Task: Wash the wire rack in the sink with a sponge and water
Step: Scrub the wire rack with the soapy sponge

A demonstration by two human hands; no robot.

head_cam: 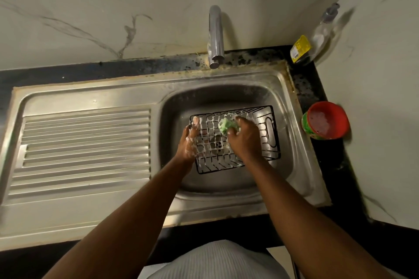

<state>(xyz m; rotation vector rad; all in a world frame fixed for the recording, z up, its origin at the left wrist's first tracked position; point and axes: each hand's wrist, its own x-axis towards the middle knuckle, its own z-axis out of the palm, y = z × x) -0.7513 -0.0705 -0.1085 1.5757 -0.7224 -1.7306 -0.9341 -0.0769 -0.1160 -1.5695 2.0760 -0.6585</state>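
The wire rack point(268, 136) lies flat on the bottom of the basin of the steel sink point(294, 142), with its long side going from left to right; white foam sits on many of its wires, mostly on the left half. The left hand point(189, 142) holds the left edge of the rack; its fingers point(195, 123) are bent over the rim wire and they are covered with foam. The right hand point(246, 140) is over the middle of the rack; its fingers are closed around a green sponge point(227, 125), which is also soapy and is pressed on the wires near the back side of the rack. Both forearms come from the bottom of the view.

The faucet point(215, 36) stands behind the basin, its spout directed to the sink; the ribbed drainboard point(86, 147) is at the left of the basin. On the dark surface point(310, 88), in the back right corner, stands a clear pump bottle point(317, 34) with a yellow label; nearer, just beside the right rim of the sink, there is a red tub point(326, 120) with something pink inside. The wall point(90, 7) behind is light with grey veins.
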